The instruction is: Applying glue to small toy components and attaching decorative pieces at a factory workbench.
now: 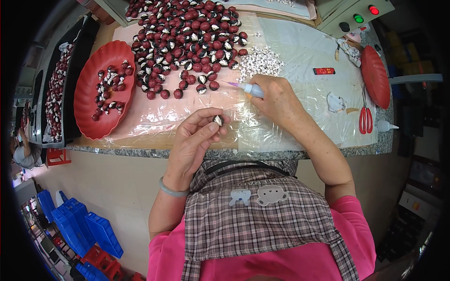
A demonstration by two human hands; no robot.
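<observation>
Between the thumb and fingers of my left hand [199, 131] is a small round ball [217, 120], black and white on the side that shows. My right hand [276, 99] is wrapped round a squeeze bottle [253, 90] with a thin purple needle tip, which points left toward the balls. Just beyond that tip lies a big heap of dark red, black and white balls [187, 42], spread over the plastic-covered table. A pile of tiny white pieces [260, 62] sits beside the heap, close above my right hand.
A red scalloped tray [84, 114] holding clustered balls stands at left, with a black bin [70, 93] beyond. At right are red-handled scissors [365, 119], a red dish [375, 77], a small red packet [324, 71] and a white nozzle bottle [385, 126]. A control box [356, 16] stands behind.
</observation>
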